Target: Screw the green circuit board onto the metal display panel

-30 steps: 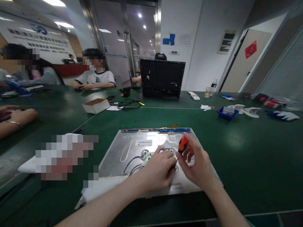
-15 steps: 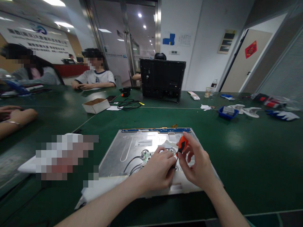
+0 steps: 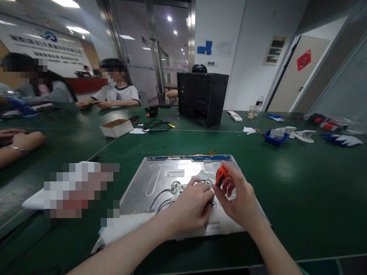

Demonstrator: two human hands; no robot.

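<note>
A flat metal display panel [image 3: 155, 173] lies on the table in front of me, with a blue circuit strip [image 3: 186, 157] along its far edge. My right hand [image 3: 241, 200] is closed on the orange and black handle of a screwdriver [image 3: 221, 175], its shaft slanting down toward the panel. My left hand [image 3: 193, 204] rests on the panel beside the shaft with its fingers curled in; whatever they grip is hidden. Just left of those fingers shows part of a small green circuit board [image 3: 178, 189], with dark cables [image 3: 157, 196] running from it. The screwdriver's tip is out of sight.
A black case [image 3: 200, 99] stands across the table. Around it are a white box [image 3: 116, 128], black cables [image 3: 156, 126] and a blue tray [image 3: 275, 136]. A white sheet [image 3: 126, 225] sits under my left forearm. Another person's hands [image 3: 23, 143] rest at left.
The screwdriver handle has turned slightly in my right fingers. My left hand has stayed in place. Across the table, the black case has swung round, showing its side.
</note>
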